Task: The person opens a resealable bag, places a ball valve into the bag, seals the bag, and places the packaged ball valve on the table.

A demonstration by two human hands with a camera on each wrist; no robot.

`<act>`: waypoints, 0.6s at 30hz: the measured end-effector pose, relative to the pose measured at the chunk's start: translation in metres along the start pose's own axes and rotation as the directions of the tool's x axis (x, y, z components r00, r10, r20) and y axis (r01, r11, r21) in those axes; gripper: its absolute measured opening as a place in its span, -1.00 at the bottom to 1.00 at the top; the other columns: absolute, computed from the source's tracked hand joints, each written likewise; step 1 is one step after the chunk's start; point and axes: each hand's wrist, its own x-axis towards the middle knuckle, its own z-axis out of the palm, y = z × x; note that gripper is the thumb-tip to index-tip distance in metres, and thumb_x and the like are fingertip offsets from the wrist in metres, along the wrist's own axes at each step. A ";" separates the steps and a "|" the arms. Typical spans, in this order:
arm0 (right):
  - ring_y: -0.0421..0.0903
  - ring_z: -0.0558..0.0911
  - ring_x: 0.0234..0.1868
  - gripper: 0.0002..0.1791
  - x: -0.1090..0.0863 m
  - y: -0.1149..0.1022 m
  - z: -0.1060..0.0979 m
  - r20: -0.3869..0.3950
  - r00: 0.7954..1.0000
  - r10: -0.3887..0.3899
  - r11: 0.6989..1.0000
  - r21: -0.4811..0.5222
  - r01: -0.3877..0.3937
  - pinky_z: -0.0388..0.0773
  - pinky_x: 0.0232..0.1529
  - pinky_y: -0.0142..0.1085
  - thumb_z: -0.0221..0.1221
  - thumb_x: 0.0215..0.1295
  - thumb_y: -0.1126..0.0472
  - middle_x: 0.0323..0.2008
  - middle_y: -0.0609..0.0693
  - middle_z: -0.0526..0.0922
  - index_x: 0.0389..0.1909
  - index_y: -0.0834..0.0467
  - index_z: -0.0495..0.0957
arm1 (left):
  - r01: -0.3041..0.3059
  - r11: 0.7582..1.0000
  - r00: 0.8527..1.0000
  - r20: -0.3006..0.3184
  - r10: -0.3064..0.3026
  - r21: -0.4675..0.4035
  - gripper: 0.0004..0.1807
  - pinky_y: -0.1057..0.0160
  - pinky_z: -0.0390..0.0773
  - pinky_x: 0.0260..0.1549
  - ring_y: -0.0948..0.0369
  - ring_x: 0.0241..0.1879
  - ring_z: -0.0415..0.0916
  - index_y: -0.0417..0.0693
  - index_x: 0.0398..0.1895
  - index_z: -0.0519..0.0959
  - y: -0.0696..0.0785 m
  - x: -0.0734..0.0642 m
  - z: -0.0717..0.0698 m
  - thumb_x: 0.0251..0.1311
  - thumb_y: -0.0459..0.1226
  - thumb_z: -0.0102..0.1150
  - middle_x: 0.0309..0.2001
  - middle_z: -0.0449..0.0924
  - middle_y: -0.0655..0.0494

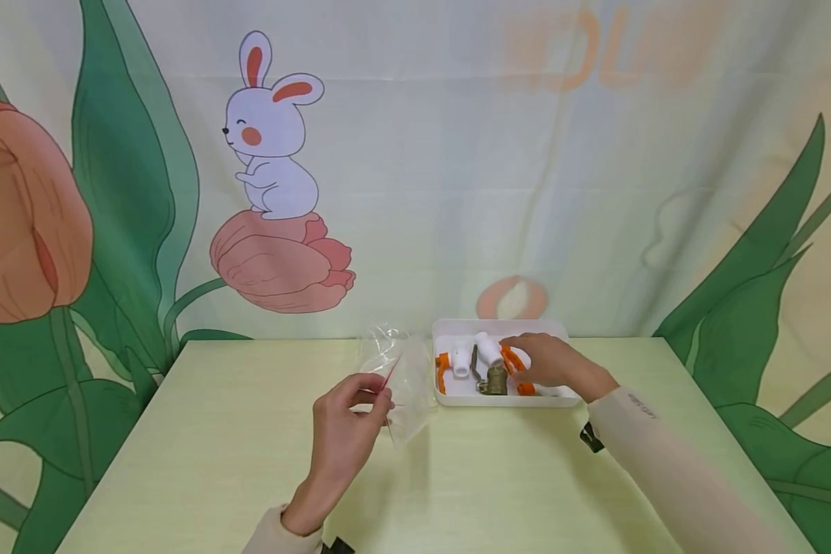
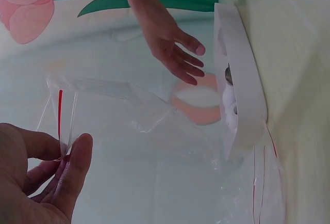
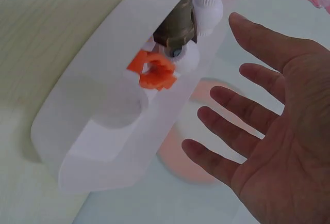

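Observation:
My left hand (image 1: 349,431) pinches the red-striped edge of a clear zip bag (image 2: 129,105) between thumb and fingers, holding it up over the table left of a white tray (image 1: 505,402). In the tray lie white plastic valves (image 1: 461,360) with orange handles (image 1: 442,378) and a brass-coloured valve (image 1: 496,380). Over the tray's right half is my right hand (image 1: 554,362). In the right wrist view its fingers are spread with nothing between them, beside the orange handle end (image 3: 157,72) and a round white part (image 3: 121,105).
Another clear bag with red lines (image 2: 268,182) lies against the tray's left end. The tray stands at the back of the pale table (image 1: 235,431), close to a printed curtain (image 1: 415,192) with a rabbit and tulips.

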 end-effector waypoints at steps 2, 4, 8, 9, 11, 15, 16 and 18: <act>0.20 0.41 0.35 -0.29 0.004 -0.004 0.003 0.015 1.000 0.001 1.000 0.000 -0.001 0.36 0.33 0.13 0.32 0.23 0.04 0.33 0.15 0.46 0.38 0.12 0.36 | -0.001 1.000 1.000 0.002 0.001 0.003 -0.89 0.41 0.63 -0.62 0.09 -0.52 0.69 -0.24 -0.35 0.66 -0.009 0.000 0.001 0.07 -0.54 0.29 -0.41 0.69 -0.07; 0.18 0.41 0.35 -0.30 0.008 -0.007 0.005 0.027 1.000 0.007 1.000 0.008 -0.007 0.35 0.34 0.12 0.31 0.24 0.03 0.33 0.13 0.46 0.38 0.11 0.36 | 0.005 1.000 1.000 0.001 -0.005 0.015 -0.89 0.41 0.63 -0.61 0.10 -0.52 0.69 -0.25 -0.35 0.66 -0.012 0.001 0.002 0.07 -0.54 0.30 -0.41 0.69 -0.08; 0.14 0.44 0.32 -0.32 0.014 -0.010 0.010 0.045 0.999 0.013 0.999 0.038 -0.015 0.38 0.33 0.08 0.30 0.25 0.03 0.32 0.10 0.47 0.36 0.11 0.37 | 0.017 0.999 1.000 -0.003 -0.017 0.037 -0.90 0.44 0.62 -0.62 0.01 -0.52 0.68 -0.35 -0.35 0.64 0.004 0.000 0.001 0.05 -0.59 0.28 -0.41 0.68 -0.16; 0.13 0.45 0.31 -0.33 0.016 -0.010 0.011 0.046 0.999 0.016 0.999 0.046 -0.018 0.39 0.33 0.07 0.31 0.25 0.04 0.32 0.10 0.48 0.36 0.11 0.38 | 0.015 0.999 1.000 -0.003 -0.014 0.037 -0.90 0.44 0.61 -0.62 -0.02 -0.53 0.68 -0.38 -0.35 0.63 0.008 0.000 0.001 0.04 -0.60 0.27 -0.42 0.68 -0.18; 0.12 0.48 0.29 -0.33 0.020 -0.010 0.014 0.050 0.999 0.015 0.998 0.057 -0.018 0.41 0.31 0.06 0.31 0.25 0.05 0.30 0.10 0.49 0.35 0.14 0.38 | 0.011 0.999 1.000 0.001 -0.011 0.037 -0.90 0.45 0.61 -0.62 -0.05 -0.52 0.68 -0.41 -0.35 0.62 0.015 0.000 -0.001 0.04 -0.61 0.25 -0.42 0.67 -0.21; 0.10 0.54 0.20 -0.34 0.026 -0.006 0.022 0.061 0.998 0.017 0.998 0.064 -0.021 0.46 0.25 0.02 0.31 0.26 0.02 0.24 0.12 0.54 0.33 0.17 0.40 | 0.021 0.999 1.000 0.011 -0.022 0.031 -0.91 0.46 0.61 -0.61 -0.07 -0.50 0.68 -0.42 -0.34 0.62 0.020 -0.001 -0.001 0.06 -0.61 0.25 -0.41 0.67 -0.22; 0.10 0.55 0.17 -0.34 0.027 -0.005 0.024 0.063 0.998 0.019 0.997 0.069 -0.023 0.48 0.22 0.01 0.31 0.26 0.02 0.21 0.12 0.56 0.33 0.18 0.40 | 0.023 0.999 1.000 0.012 -0.024 0.032 -0.91 0.46 0.61 -0.61 -0.07 -0.50 0.68 -0.41 -0.34 0.62 0.020 -0.001 -0.001 0.06 -0.60 0.25 -0.41 0.67 -0.22; 0.05 0.59 0.06 -0.35 0.030 -0.004 0.027 0.057 0.998 0.015 0.997 0.072 -0.019 0.51 0.16 -0.01 0.31 0.26 0.01 0.11 0.11 0.61 0.31 0.20 0.42 | 0.024 0.999 1.000 0.014 -0.025 0.036 -0.91 0.45 0.62 -0.61 -0.05 -0.50 0.68 -0.40 -0.34 0.62 0.020 -0.001 -0.001 0.06 -0.60 0.25 -0.40 0.67 -0.21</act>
